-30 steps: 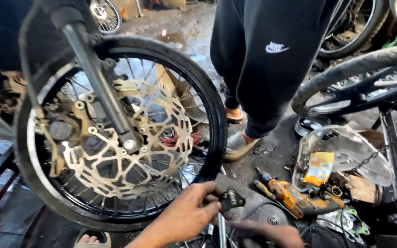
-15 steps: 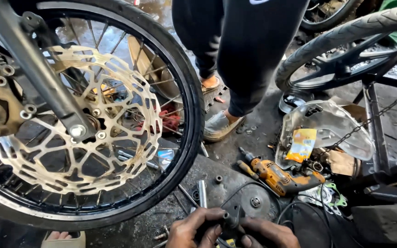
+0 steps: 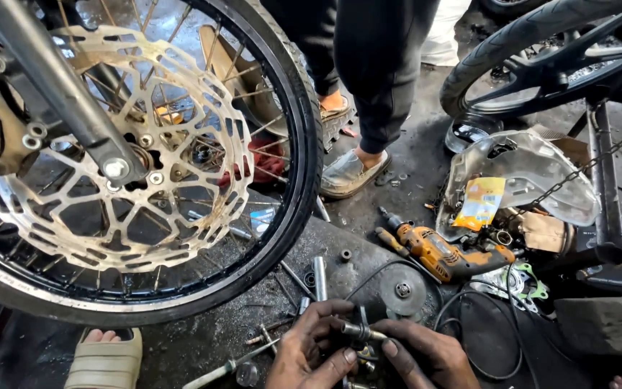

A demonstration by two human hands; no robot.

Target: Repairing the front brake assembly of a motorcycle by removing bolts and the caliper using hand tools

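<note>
Hands point(image 3: 368, 353) low, fingers point(image 3: 329, 338) curled round small metal fitting point(image 3: 358, 331)

A motorcycle repair workshop: spoked wheel point(image 3: 138, 158), orange drill point(image 3: 444, 253), parts strewn on greasy floor point(image 3: 404, 173).

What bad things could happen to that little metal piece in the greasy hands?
The small metal part sits pinched between the greasy left hand and right hand, so it might slip into the clutter of loose bolts on the floor. The orange drill and its cable lie close by, perhaps snagging an arm.
</note>
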